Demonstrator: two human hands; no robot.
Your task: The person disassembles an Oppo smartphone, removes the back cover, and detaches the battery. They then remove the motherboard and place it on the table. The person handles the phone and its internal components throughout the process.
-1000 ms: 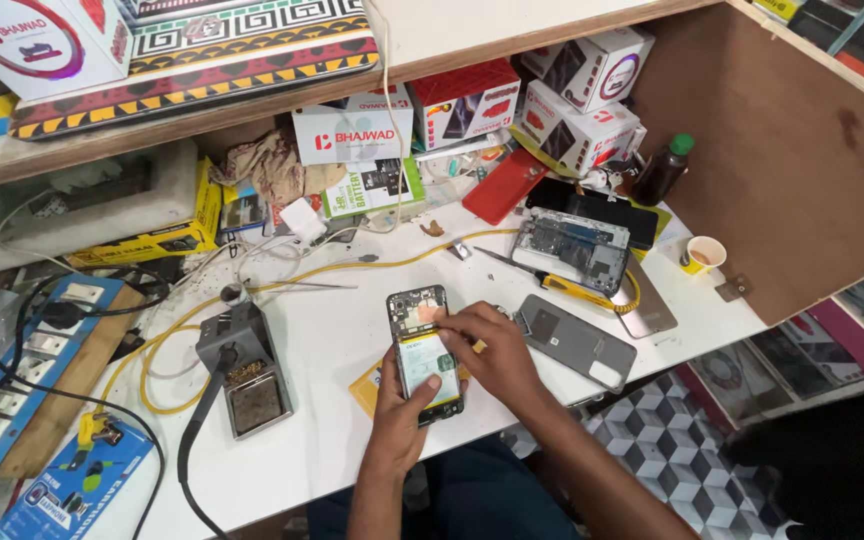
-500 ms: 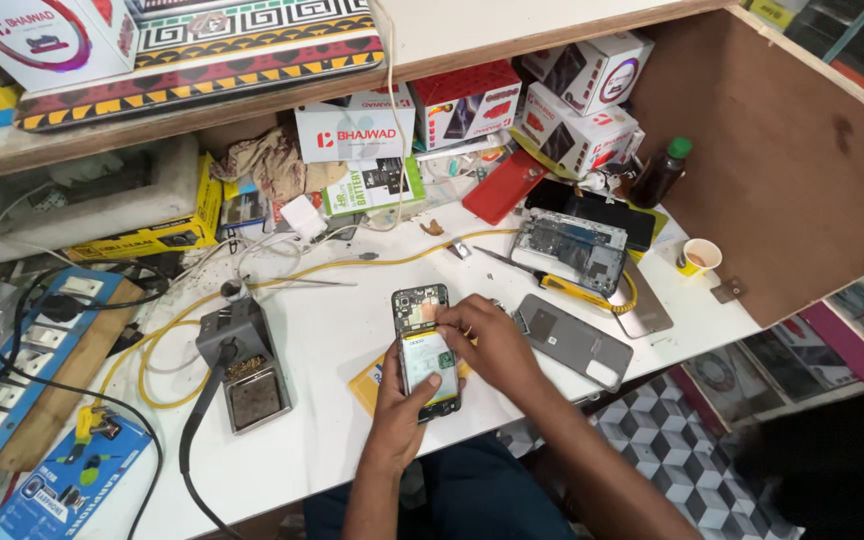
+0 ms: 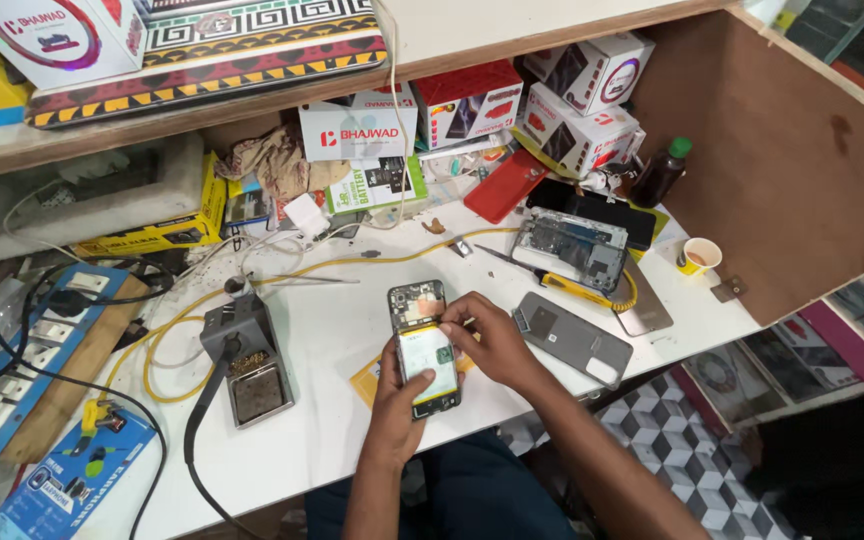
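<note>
Pale battery phone (image 3: pixel 426 345) unmoved; both hands (image 3: pixel 392 395) (image 3: pixel 487 340) stay gripping it.

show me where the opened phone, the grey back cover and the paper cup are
opened phone (image 3: pixel 424 345), head view, on its pale battery.
grey back cover (image 3: pixel 572 338), head view, on its flat middle.
paper cup (image 3: pixel 701 256), head view, on its rim.
</note>
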